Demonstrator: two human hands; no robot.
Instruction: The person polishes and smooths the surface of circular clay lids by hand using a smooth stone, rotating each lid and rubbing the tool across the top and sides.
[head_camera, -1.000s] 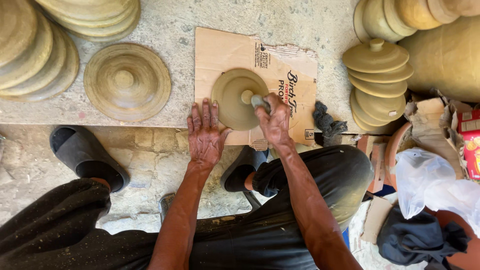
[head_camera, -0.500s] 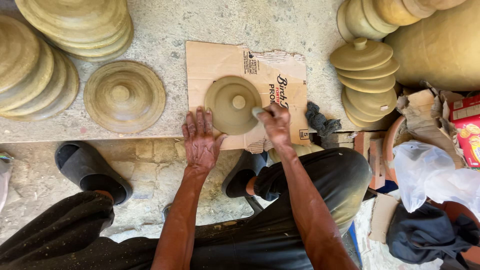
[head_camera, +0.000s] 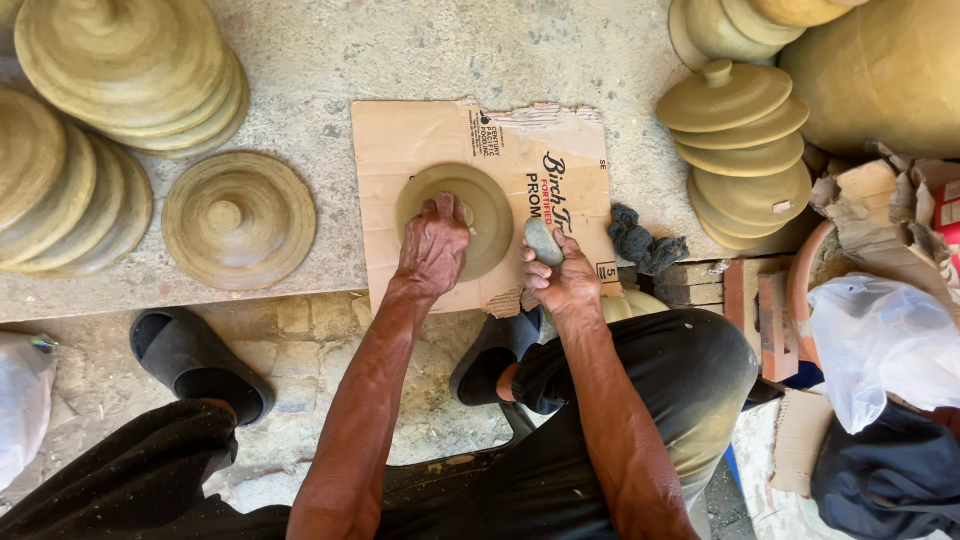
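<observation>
A round clay lid (head_camera: 470, 205) with a central knob lies on a flat sheet of brown cardboard (head_camera: 420, 140) on the raised concrete ledge. My left hand (head_camera: 432, 248) rests on the lid, its fingers closing around the knob. My right hand (head_camera: 563, 277) is just right of the lid, near the cardboard's front edge, gripping a smooth grey stone (head_camera: 542, 240) that sticks up from the fist.
Stacks of clay lids sit at the far left (head_camera: 120, 70) and at the right (head_camera: 745, 150); a single lid (head_camera: 238, 220) lies left of the cardboard. A dark rag (head_camera: 645, 243), bricks (head_camera: 760, 300), a white plastic bag (head_camera: 890, 345), a big clay pot (head_camera: 890, 70) and black sandals (head_camera: 195, 365) surround me.
My left hand moved from the cardboard's front edge up onto the lid and took its knob. My right hand with the stone came off the lid toward me.
</observation>
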